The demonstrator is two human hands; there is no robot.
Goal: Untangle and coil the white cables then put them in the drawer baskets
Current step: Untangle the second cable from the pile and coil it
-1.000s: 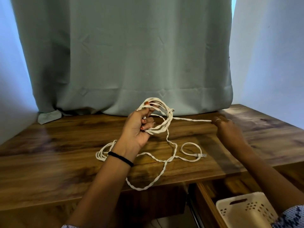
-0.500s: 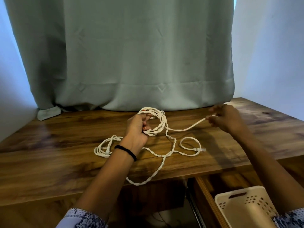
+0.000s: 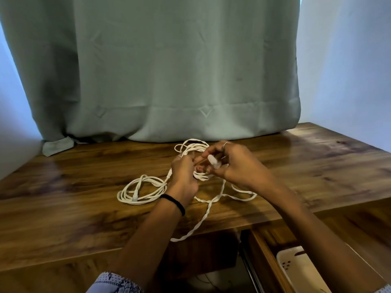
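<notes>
Toward the back edge of the brown wood-grain bench (image 3: 63, 208), just in front of the grey-green curtain (image 3: 169, 70), a bundle of thin white braided cable loops (image 3: 195, 145) is held up off the surface in the head view. The left hand (image 3: 183, 176) is clenched around the lower side of these loops, apparently to keep the finished turns together. The right hand (image 3: 234, 163) is brought close against it, its fingers pinched on a blurred white piece, probably a plug or a strand end, so that another turn may be laid on the bundle; what exactly is pinched cannot be told.

Left of the hands, a flat coil of white cable (image 3: 141, 190) rests on the bench, well clear of the front edge. A twisted pair of white strands (image 3: 208, 210) is trailed from the held bundle across the bench and over the front edge, where its loop hangs free. A further white loop with a connector (image 3: 247, 194) is partly hidden beneath the right forearm.

Below the front right corner, an open wooden drawer (image 3: 262, 244) is seen with a cream perforated plastic basket (image 3: 296, 269) inside; no cable is visible in the part shown. Coiling is judged unfinished, with the twisted length yet to be separated.
</notes>
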